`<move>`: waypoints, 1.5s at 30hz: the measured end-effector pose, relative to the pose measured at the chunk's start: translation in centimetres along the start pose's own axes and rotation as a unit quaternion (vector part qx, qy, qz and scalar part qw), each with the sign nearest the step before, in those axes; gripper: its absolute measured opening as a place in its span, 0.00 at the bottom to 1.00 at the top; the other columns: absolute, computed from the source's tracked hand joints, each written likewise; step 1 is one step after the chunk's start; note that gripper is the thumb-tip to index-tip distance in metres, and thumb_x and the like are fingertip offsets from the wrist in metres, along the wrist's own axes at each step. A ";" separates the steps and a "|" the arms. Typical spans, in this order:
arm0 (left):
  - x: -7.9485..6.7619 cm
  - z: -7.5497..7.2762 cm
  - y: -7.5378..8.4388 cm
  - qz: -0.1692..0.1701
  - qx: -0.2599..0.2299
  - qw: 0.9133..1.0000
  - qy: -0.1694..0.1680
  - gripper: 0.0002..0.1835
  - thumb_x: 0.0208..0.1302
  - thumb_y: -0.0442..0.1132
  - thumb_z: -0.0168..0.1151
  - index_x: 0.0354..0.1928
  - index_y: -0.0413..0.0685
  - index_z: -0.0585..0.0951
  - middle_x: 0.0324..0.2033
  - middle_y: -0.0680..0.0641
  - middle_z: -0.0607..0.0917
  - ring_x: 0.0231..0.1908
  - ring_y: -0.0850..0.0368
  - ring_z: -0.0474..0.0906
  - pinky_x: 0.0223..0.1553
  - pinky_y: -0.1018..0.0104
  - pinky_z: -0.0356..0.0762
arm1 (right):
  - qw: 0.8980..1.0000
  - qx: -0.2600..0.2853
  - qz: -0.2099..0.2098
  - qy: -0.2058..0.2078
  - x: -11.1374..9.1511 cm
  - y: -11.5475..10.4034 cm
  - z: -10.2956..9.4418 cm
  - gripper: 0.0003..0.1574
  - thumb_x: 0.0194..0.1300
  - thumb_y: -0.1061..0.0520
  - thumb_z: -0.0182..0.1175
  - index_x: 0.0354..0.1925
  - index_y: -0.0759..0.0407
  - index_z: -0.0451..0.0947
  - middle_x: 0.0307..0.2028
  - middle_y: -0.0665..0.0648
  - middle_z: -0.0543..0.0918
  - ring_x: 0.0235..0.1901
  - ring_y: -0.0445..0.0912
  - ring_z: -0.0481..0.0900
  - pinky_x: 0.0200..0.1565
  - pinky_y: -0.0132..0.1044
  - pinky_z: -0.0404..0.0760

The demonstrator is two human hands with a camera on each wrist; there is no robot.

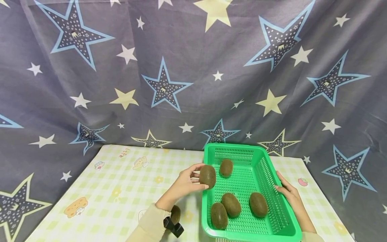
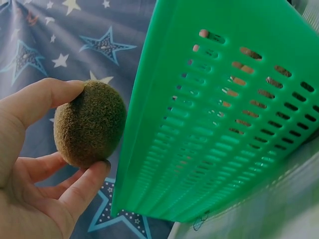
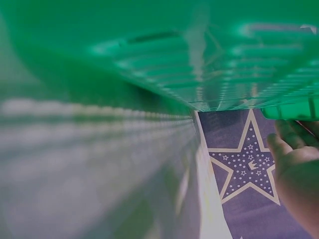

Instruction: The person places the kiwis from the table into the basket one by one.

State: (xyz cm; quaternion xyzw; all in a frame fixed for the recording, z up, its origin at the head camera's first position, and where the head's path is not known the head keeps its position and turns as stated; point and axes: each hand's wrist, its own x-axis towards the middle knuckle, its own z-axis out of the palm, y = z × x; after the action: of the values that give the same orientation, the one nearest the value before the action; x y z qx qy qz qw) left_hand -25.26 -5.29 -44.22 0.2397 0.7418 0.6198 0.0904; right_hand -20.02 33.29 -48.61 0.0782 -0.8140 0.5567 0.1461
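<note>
My left hand [image 1: 185,181] pinches a brown fuzzy kiwi [image 1: 207,176] between thumb and fingers at the left rim of a green plastic basket [image 1: 248,181]. In the left wrist view, that kiwi [image 2: 90,124] is beside the basket's slotted outer wall [image 2: 199,114], level with its upper part. On the opposite side, my right hand [image 1: 291,198] grips the basket's right rim, with fingertips over the edge. Several kiwis lie inside: one near the far end [image 1: 226,168], two close together at the near left [image 1: 231,205], and one at the near right [image 1: 258,205].
Another kiwi [image 1: 175,214] lies on the table left of the basket, partly hidden by my left sleeve and a black wrist strap [image 1: 173,227]. A checked, printed cloth [image 1: 121,188] covers the table. Behind it hangs a dark curtain [image 1: 193,50] with stars.
</note>
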 end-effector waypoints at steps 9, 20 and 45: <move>0.5 0.7 -0.2 0.020 0.018 1.000 -0.012 0.38 0.50 0.35 0.71 0.64 0.42 0.68 0.56 0.40 0.75 0.48 0.51 0.76 0.51 0.62 0.77 | 1.000 -0.003 0.023 0.001 0.1 -0.1 0.0 0.34 0.69 0.61 0.51 0.68 0.69 0.55 0.56 0.18 0.62 0.53 0.11 0.57 0.52 0.09 0.57; 1.3 1.5 -0.3 0.030 0.034 0.999 -0.014 0.39 0.49 0.35 0.71 0.65 0.40 0.67 0.56 0.41 0.76 0.48 0.53 0.77 0.53 0.64 0.76 | 1.000 0.006 0.009 0.003 0.0 -0.1 0.0 0.33 0.68 0.62 0.51 0.67 0.73 0.55 0.56 0.18 0.63 0.54 0.12 0.57 0.52 0.09 0.57; 1.8 2.2 0.3 0.006 -0.001 1.000 -0.020 0.28 0.56 0.28 0.64 0.60 0.35 0.71 0.57 0.33 0.74 0.52 0.38 0.73 0.55 0.50 0.74 | 1.000 0.013 0.007 0.000 0.0 0.0 -0.1 0.33 0.68 0.63 0.51 0.67 0.73 0.55 0.58 0.21 0.64 0.54 0.12 0.57 0.53 0.09 0.58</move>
State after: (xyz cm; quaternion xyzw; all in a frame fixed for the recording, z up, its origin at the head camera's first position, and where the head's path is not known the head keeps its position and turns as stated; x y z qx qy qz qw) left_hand -25.81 -2.49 -44.12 0.2563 0.7377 0.6162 0.1019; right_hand -20.05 33.34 -48.55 0.0747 -0.8071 0.5684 0.1412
